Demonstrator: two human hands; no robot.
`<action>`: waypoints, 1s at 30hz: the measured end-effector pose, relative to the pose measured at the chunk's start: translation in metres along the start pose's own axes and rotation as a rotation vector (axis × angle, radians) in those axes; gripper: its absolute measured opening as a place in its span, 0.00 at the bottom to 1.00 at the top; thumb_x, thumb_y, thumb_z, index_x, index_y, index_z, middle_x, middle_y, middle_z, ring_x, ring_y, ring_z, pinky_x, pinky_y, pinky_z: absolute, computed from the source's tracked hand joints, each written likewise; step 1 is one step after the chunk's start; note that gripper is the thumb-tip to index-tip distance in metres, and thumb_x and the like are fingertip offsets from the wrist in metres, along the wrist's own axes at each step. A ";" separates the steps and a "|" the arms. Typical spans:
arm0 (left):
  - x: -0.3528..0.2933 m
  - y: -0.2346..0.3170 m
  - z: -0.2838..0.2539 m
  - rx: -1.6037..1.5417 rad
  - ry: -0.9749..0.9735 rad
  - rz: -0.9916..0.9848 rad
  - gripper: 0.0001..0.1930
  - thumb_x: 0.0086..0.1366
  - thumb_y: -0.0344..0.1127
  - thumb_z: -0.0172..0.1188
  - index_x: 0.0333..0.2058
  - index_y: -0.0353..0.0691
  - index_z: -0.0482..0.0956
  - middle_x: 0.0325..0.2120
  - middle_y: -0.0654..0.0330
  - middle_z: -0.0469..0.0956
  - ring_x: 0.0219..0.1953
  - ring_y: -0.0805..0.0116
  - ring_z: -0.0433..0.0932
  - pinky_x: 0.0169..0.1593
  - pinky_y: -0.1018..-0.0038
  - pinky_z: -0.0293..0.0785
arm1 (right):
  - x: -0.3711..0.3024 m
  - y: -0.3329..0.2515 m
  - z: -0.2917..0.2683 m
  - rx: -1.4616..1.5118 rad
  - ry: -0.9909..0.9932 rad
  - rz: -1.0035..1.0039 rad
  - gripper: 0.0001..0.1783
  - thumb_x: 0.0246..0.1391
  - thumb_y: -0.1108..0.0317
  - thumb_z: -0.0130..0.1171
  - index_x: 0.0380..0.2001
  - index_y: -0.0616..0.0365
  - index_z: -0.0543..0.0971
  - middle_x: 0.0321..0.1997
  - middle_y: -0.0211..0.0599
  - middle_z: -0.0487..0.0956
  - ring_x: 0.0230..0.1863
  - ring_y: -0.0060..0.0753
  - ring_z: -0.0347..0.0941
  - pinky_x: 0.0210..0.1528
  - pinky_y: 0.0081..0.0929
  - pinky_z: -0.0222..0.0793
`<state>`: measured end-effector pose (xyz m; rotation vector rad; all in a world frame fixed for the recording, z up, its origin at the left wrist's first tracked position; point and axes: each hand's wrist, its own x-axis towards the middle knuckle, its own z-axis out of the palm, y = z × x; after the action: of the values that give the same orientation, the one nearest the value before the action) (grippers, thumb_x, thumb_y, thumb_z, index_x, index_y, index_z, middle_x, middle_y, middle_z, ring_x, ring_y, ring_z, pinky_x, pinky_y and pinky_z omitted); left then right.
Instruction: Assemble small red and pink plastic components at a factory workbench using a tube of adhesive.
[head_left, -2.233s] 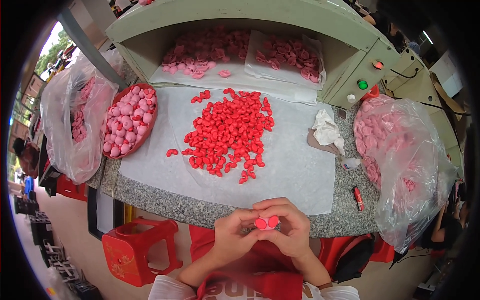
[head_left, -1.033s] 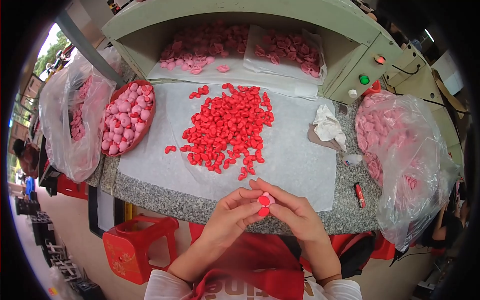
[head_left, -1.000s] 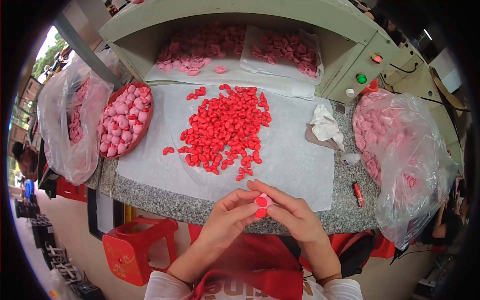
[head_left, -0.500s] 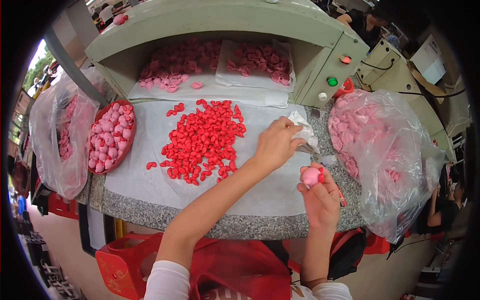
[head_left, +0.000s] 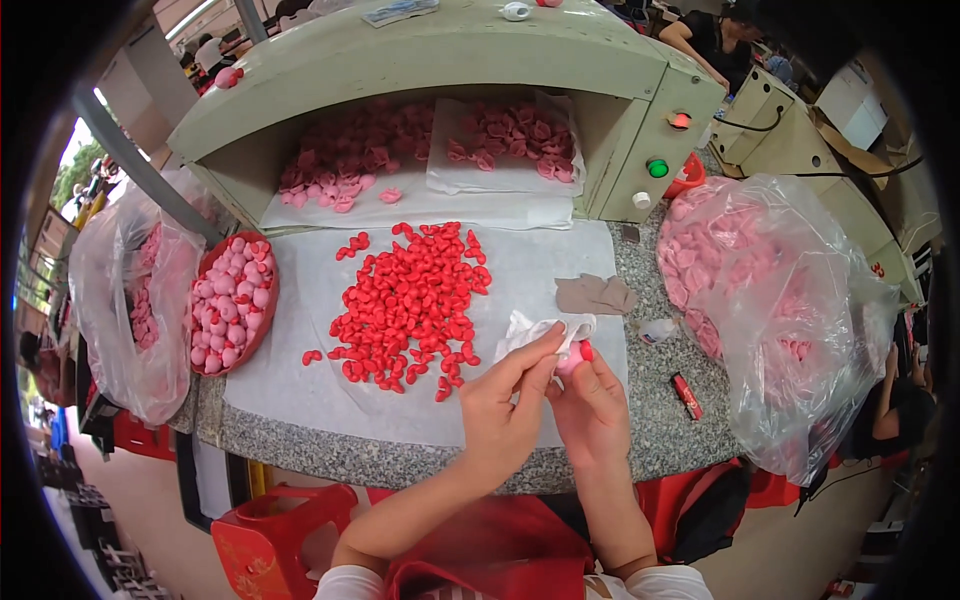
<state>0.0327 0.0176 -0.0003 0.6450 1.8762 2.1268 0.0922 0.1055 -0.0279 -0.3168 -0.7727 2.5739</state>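
My right hand point(head_left: 597, 415) grips a small pink ball point(head_left: 570, 361) with a shiny red piece on it. A white cloth point(head_left: 530, 332) is pinched in my left hand point(head_left: 503, 415), its fingers closed right beside the ball, and part of the cloth touches or nearly touches the ball. Left of my hands, a heap of small curved red pieces point(head_left: 405, 305) covers a white sheet point(head_left: 290, 375) on the speckled stone tabletop. Just beyond my hands lies a folded grey-brown cloth point(head_left: 596, 295).
Behind stands a pale green oven-like machine point(head_left: 420, 50) holding pink pieces point(head_left: 350, 150). At the left is a red basket point(head_left: 268, 318) of pink balls beside a plastic bag point(head_left: 95, 300). A large clear bag point(head_left: 800, 390) of pink pieces and a red tube point(head_left: 687, 396) are at the right.
My left hand has picked up the white cloth and drawn it back to the pink ball, exposing the grey-brown cloth. My right hand has shifted left with the ball.
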 end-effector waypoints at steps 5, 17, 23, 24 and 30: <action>-0.021 -0.012 -0.002 0.108 0.150 0.267 0.11 0.55 0.21 0.55 0.39 0.29 0.75 0.39 0.50 0.76 0.35 0.73 0.76 0.38 0.80 0.73 | -0.008 0.011 0.019 -0.052 0.048 -0.011 0.12 0.53 0.71 0.52 0.41 0.61 0.72 0.39 0.34 0.75 0.39 0.24 0.69 0.41 0.26 0.64; -0.046 -0.031 -0.017 -0.294 0.252 -0.006 0.08 0.55 0.21 0.55 0.35 0.31 0.73 0.31 0.57 0.75 0.34 0.72 0.75 0.40 0.77 0.72 | -0.011 0.022 0.016 -0.111 0.078 0.079 0.17 0.52 0.70 0.54 0.45 0.62 0.71 0.43 0.35 0.73 0.44 0.26 0.68 0.50 0.26 0.61; -0.026 -0.014 -0.065 -0.876 -0.098 -0.601 0.10 0.60 0.28 0.51 0.40 0.31 0.72 0.37 0.54 0.75 0.38 0.66 0.76 0.40 0.70 0.76 | -0.013 -0.003 0.020 -0.526 -0.233 0.158 0.21 0.47 0.74 0.56 0.47 0.67 0.70 0.41 0.32 0.72 0.41 0.23 0.68 0.42 0.20 0.65; -0.025 -0.013 -0.068 -0.875 -0.093 -0.601 0.10 0.60 0.28 0.51 0.40 0.31 0.72 0.37 0.54 0.75 0.38 0.66 0.76 0.40 0.70 0.76 | -0.013 -0.005 0.021 -0.646 -0.280 0.122 0.21 0.46 0.76 0.56 0.47 0.67 0.70 0.40 0.33 0.71 0.40 0.23 0.68 0.42 0.20 0.65; -0.023 -0.009 -0.078 -0.733 -0.258 -0.728 0.12 0.57 0.26 0.54 0.41 0.31 0.71 0.35 0.55 0.76 0.35 0.66 0.77 0.39 0.71 0.76 | -0.013 -0.022 0.027 -1.029 -0.476 0.060 0.23 0.45 0.79 0.56 0.48 0.68 0.69 0.39 0.35 0.69 0.39 0.24 0.69 0.41 0.19 0.66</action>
<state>0.0152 -0.0599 -0.0190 0.0394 0.8685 1.8849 0.1021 0.1028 0.0077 0.0000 -2.2498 2.0841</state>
